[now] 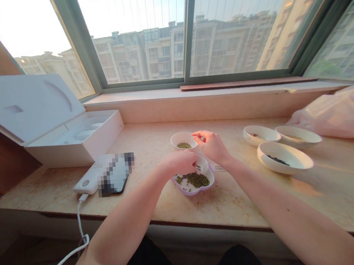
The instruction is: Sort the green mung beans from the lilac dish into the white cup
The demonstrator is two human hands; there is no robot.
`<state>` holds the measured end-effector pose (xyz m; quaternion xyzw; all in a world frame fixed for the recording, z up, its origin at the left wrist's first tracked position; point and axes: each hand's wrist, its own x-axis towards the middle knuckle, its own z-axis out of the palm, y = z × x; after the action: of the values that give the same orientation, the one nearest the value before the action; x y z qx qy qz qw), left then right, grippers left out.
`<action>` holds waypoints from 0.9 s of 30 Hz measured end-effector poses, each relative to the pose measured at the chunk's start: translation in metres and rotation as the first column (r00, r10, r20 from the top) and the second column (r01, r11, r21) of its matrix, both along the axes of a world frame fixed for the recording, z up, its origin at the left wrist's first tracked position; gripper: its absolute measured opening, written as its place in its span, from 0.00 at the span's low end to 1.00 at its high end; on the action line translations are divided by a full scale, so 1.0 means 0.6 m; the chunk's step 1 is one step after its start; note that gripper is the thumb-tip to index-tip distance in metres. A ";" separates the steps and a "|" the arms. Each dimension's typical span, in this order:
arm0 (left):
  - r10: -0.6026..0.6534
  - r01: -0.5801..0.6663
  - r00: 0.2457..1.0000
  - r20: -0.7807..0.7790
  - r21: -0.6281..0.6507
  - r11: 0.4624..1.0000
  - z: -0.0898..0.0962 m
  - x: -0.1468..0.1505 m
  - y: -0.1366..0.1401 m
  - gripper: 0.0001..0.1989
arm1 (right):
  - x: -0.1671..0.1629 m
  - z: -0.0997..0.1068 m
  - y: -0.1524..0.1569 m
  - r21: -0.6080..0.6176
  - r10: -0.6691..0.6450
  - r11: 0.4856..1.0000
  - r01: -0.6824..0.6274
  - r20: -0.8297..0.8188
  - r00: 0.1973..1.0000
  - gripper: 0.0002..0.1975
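My left hand (186, 161) is over a white bowl with a lilac outside (211, 178), its fingers curled together and pointing down and right. Whatever they may hold is hidden. Green mung beans (196, 180) lie heaped at the near right of that bowl, with a few loose ones to the left. Just behind stands a small round white bowl (174, 140) with a smaller pile of mung beans (184, 145) in it. My right hand (211, 145) has its fingers bent and closed at this bowl's right rim.
Three white bowls (302, 161) with small contents stand at the right, before a pale plastic bag (337, 111). To the left are an open white box (100, 132), a white power bank (87, 180) with its cable (79, 222), and a phone (119, 182). Windows rise behind.
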<state>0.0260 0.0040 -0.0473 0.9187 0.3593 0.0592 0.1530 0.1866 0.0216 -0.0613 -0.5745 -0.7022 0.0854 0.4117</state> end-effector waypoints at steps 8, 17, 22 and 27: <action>-0.092 0.114 0.969 0.231 -0.080 0.990 0.017 -0.013 0.023 0.04 | -0.002 0.004 -0.003 -0.045 -0.003 0.999 0.003 -0.008 1.000 0.12; 0.144 0.434 0.633 0.761 -0.502 0.748 0.061 -0.020 -0.001 0.11 | 0.001 0.017 -0.012 -0.115 0.035 0.993 -0.031 0.036 0.999 0.11; 0.243 0.646 0.456 0.856 -0.507 0.570 0.069 -0.030 -0.008 0.13 | -0.011 0.020 -0.018 -0.112 0.001 0.994 0.001 0.021 1.000 0.09; 0.297 0.731 0.353 0.887 -0.460 0.504 0.073 -0.038 -0.012 0.15 | -0.015 0.021 -0.022 -0.096 0.003 0.995 0.000 0.036 0.999 0.08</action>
<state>0.0030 -0.0033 -0.0034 0.5728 0.0388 0.3472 0.7415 0.1775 0.0082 -0.0489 -0.5947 -0.7049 0.1092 0.3709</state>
